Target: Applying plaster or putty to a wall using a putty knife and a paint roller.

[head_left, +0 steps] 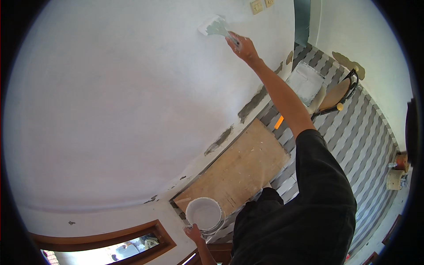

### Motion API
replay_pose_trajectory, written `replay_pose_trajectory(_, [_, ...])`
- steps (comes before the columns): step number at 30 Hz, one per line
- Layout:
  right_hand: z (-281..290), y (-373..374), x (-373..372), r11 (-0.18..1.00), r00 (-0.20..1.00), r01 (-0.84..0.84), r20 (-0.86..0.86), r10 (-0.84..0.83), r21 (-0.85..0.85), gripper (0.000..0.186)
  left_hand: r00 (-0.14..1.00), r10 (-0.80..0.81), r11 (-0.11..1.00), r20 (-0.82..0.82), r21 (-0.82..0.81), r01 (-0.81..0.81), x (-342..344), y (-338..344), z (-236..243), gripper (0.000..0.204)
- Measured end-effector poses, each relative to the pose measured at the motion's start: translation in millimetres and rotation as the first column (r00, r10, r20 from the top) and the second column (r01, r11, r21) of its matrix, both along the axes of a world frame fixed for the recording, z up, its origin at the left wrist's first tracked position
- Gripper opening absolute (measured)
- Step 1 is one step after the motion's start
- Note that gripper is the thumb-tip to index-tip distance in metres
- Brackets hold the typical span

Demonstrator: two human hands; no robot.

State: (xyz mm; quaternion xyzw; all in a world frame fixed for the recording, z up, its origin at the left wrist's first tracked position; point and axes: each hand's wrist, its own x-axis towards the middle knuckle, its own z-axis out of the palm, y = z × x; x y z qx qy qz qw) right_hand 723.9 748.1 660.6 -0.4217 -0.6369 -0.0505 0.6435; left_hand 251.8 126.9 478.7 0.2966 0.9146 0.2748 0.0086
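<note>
My right hand is raised to the upper part of the white wall. Its fingers are wrapped round the handle of a wide flat paintbrush, whose spread head is smeared with white and grey-green and lies at the wall surface. Low at the bottom, my left hand grips the near-left rim of a round white bucket. Pale paint shows inside the bucket, and a thin wire handle hangs at its right side.
Pale switch plates sit above the brush. A brown board lies along the wall's foot, beside bare grey patches. To the right are a paint-covered tray, an orange handle and a chair. A wooden-framed window is lower left.
</note>
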Motion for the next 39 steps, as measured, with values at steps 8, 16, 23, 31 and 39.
replay_pose_trajectory(8, [-138.0,-27.2,14.5,0.98,0.999,0.016,0.033,-0.01,-0.198,0.028,0.993,0.059,0.996,0.107,-0.079,-0.051,20.8,16.1,26.9,0.049])
replay_pose_trajectory(16, [-44.6,-16.8,32.1,0.991,0.996,0.013,-0.09,-0.025,-0.13,0.03,0.986,0.074,0.996,0.148,-0.054,-0.067,20.6,29.4,35.6,0.053])
replay_pose_trajectory(23, [-84.5,12.9,25.9,0.992,0.994,0.096,0.054,-0.092,-0.083,0.034,1.0,-0.001,1.0,0.017,0.009,0.001,-16.8,22.9,-20.4,0.044])
replay_pose_trajectory(31, [-198.6,-40.6,11.5,0.839,0.985,0.162,0.135,-0.106,-0.52,0.042,0.99,-0.015,1.0,0.141,0.006,0.014,3.1,34.6,-7.3,0.05])
replay_pose_trajectory(39, [-272.7,-182.5,-13.6,0.694,0.981,-0.175,-0.186,0.06,-0.698,0.052,0.979,-0.114,0.988,0.169,-0.087,0.13,31.6,65.7,10.5,0.037])
